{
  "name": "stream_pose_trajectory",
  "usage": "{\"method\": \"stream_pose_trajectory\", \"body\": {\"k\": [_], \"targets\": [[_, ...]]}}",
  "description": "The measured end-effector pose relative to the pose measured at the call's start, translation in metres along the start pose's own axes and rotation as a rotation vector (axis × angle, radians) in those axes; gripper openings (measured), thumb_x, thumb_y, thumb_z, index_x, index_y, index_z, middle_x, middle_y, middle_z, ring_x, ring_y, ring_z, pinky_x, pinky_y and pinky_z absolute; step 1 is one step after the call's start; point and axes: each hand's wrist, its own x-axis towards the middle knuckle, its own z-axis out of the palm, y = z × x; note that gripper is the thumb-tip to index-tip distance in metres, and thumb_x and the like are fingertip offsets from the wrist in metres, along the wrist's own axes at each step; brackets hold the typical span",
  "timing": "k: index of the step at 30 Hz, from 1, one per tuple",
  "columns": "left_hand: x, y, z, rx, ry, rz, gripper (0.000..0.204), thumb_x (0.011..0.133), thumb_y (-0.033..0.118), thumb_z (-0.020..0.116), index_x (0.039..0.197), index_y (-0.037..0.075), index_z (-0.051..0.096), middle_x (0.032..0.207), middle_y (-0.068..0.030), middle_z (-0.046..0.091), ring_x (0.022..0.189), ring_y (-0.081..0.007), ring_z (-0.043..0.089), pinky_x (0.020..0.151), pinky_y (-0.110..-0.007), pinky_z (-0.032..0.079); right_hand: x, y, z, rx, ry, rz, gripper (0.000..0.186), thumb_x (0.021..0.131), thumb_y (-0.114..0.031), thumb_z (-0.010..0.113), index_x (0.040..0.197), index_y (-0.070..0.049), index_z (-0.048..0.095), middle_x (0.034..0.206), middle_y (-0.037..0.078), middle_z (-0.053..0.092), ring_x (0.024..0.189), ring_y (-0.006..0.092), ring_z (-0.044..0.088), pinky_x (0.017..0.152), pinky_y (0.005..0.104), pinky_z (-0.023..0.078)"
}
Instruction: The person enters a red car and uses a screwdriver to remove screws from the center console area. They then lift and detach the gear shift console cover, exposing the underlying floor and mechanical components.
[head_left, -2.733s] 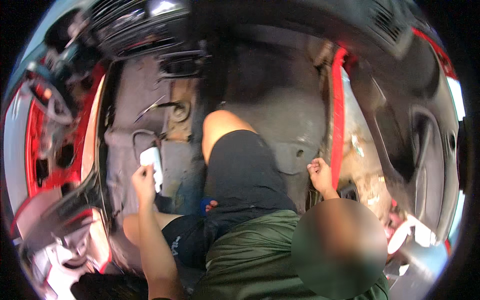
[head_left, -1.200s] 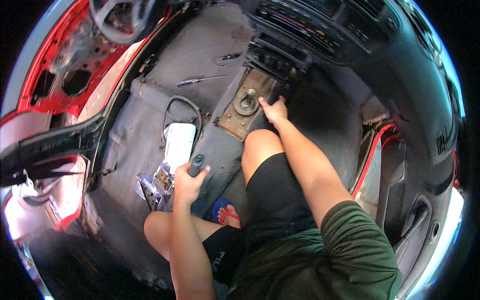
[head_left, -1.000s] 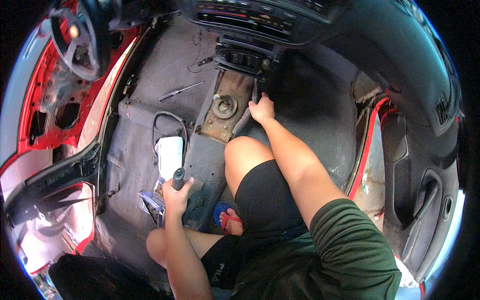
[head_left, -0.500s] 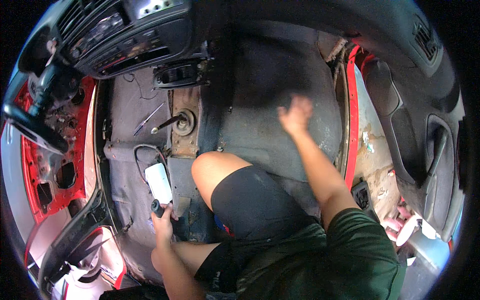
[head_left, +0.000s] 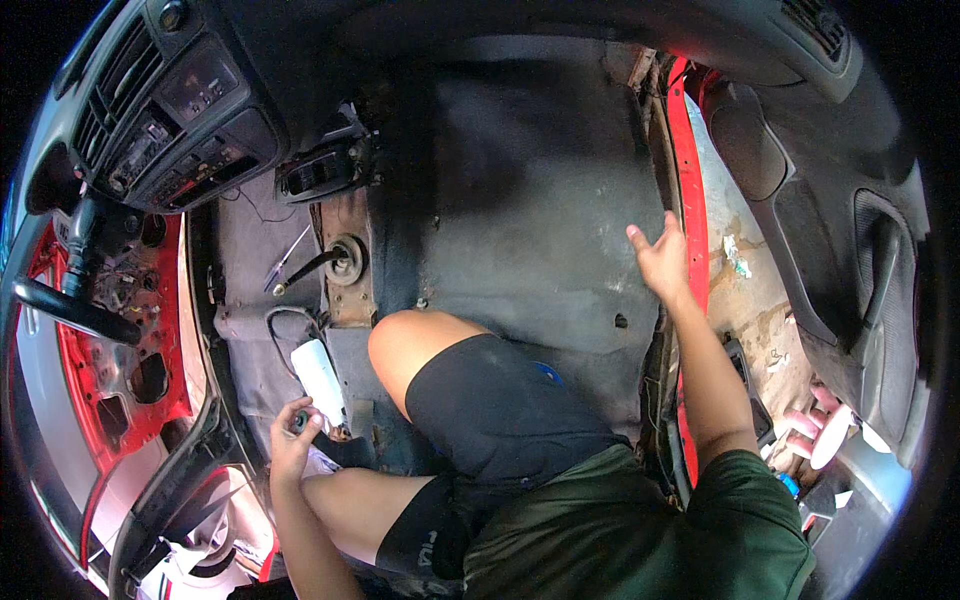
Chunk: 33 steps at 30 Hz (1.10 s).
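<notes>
My left hand (head_left: 291, 450) is closed round a dark, round-ended handle (head_left: 299, 422); what the handle belongs to is hidden. Right beside these fingers lies a white, rounded cylinder-shaped thing (head_left: 316, 372), and a dark cord loops on the far side of it. My right hand (head_left: 663, 262) is empty, with the thumb apart from the fingers. It is over the right edge of the dark grey car floor carpet (head_left: 530, 255), next to the red door sill (head_left: 693, 190). I cannot tell whether it touches the carpet.
A gear lever (head_left: 310, 272) rises from the bare metal centre tunnel, with a thin pen-like tool (head_left: 285, 262) left of it. The dashboard (head_left: 180, 110) and steering wheel (head_left: 75, 310) are at the upper left. An open door (head_left: 830, 240) stands at the right.
My right hand has moved right, from over the middle of the carpet to its edge by the sill. The left hand has shifted slightly left, tilting the handle. My view has turned a little.
</notes>
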Motion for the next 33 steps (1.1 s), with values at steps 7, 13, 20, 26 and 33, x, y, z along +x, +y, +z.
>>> {"method": "stream_pose_trajectory", "body": {"k": [7, 13, 20, 26, 33], "targets": [[0.012, -0.004, 0.024, -0.401, 0.161, -0.294, 0.045, 0.109, 0.036, 0.052, 0.084, 0.001, 0.065, 0.074, -0.0097, 0.068, 0.07, -0.0172, 0.067, 0.066, -0.03, 0.052, 0.033, 0.053, 0.027, -0.111, 0.065, 0.093, 0.066, 0.089, -0.034, 0.078, 0.134, 0.008, 0.053, 0.098, 0.032, 0.07, 0.095, 0.0452, 0.07, 0.087, 0.0504, 0.053], [0.014, 0.009, 0.029, -0.264, 0.177, -0.308, 0.05, 0.109, 0.039, 0.05, 0.076, 0.003, 0.061, 0.061, -0.0046, 0.055, 0.054, -0.0144, 0.053, 0.055, -0.03, 0.046, 0.01, 0.068, 0.072, -0.432, 0.201, 0.071, 0.072, 0.091, -0.041, 0.071, 0.148, -0.006, 0.043, 0.153, 0.028, 0.044, 0.143, 0.0426, 0.041, 0.115, 0.055, 0.035], [0.019, 0.019, 0.026, -0.294, 0.123, -0.369, 0.051, 0.103, 0.044, 0.061, 0.072, 0.003, 0.061, 0.057, -0.0012, 0.049, 0.05, -0.0132, 0.047, 0.051, -0.029, 0.041, -0.069, 0.044, 0.106, -0.531, -0.356, -0.277, 0.075, 0.096, -0.047, 0.056, 0.159, -0.014, 0.034, 0.17, 0.018, 0.017, 0.157, 0.0398, 0.01, 0.126, 0.0591, 0.007], [0.026, 0.024, 0.041, -0.035, 0.296, -0.414, 0.054, 0.1, 0.04, 0.066, 0.064, -0.001, 0.063, 0.052, -0.0031, 0.054, 0.043, -0.0122, 0.049, 0.045, -0.03, 0.038, -0.063, 0.066, 0.123, -0.559, -0.398, -0.26, 0.074, 0.094, -0.048, 0.054, 0.158, -0.015, 0.038, 0.17, 0.016, 0.02, 0.158, 0.038, 0.011, 0.127, 0.0585, 0.007], [0.026, 0.035, 0.04, 0.131, 0.344, -0.383, 0.054, 0.095, 0.045, 0.07, 0.069, -0.003, 0.07, 0.053, -0.0059, 0.058, 0.045, -0.0138, 0.054, 0.046, -0.033, 0.042, -0.057, 0.053, 0.133, -0.554, -0.388, -0.223, 0.072, 0.089, -0.043, 0.063, 0.152, -0.012, 0.044, 0.167, 0.017, 0.025, 0.155, 0.0391, 0.017, 0.126, 0.0599, 0.009]]}}
